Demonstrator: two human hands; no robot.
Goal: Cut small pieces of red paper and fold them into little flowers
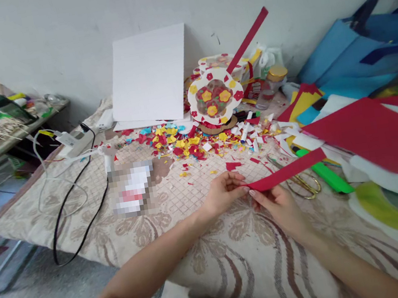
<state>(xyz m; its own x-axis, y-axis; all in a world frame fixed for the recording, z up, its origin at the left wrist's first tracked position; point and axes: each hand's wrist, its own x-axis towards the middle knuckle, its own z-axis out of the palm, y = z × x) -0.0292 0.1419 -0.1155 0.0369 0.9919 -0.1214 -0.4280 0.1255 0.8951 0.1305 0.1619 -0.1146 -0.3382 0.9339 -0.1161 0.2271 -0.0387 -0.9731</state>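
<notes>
A long red paper strip (289, 169) stretches up to the right from between my two hands. My left hand (224, 193) pinches its left end, with the other fingers curled. Close beside it, my right hand (273, 202) grips the strip's lower edge between thumb and fingers. Gold-handled scissors (305, 186) lie just right of my right hand, partly under the strip. A green cutter-like tool (325, 171) rests next to them. Behind my hands stands a flower-shaped paper fan (216, 97) with red and yellow flowers; a red strip (248, 40) rises behind it.
Paper scraps (186, 143) cover the table's middle. White boards (151, 76) lean on the wall. Red sheets (373, 131) and a tape roll (397, 208) lie at right, a blue bag (364, 47) behind. A glue gun (109, 158) and black cable (58, 226) are at left.
</notes>
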